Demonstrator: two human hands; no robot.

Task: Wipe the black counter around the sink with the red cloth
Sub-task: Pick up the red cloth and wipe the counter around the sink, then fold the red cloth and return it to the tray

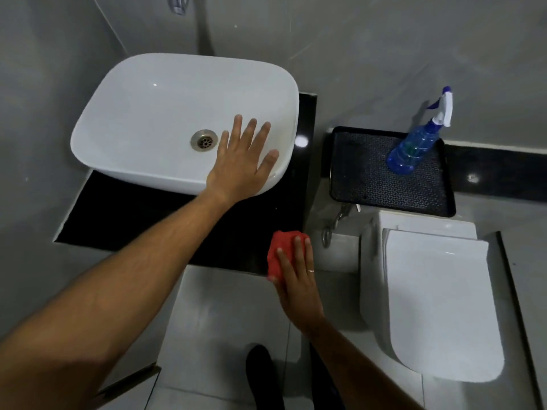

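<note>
A white vessel sink point(154, 113) stands on the black counter point(133, 214), with a metal drain point(204, 139) in its bowl. My left hand point(241, 161) lies flat and open on the sink's front right rim, fingers spread. My right hand point(296, 273) presses the folded red cloth point(281, 250) down on the counter's front right corner, fingers over the cloth. The cloth partly overhangs the counter's front edge.
A white toilet point(429, 297) with its lid down stands to the right. Behind it a black perforated tray point(370, 184) holds a blue spray bottle point(414, 146). A metal valve point(334, 223) sits between counter and toilet. Grey walls close in on the left and back; my feet stand on the tiled floor.
</note>
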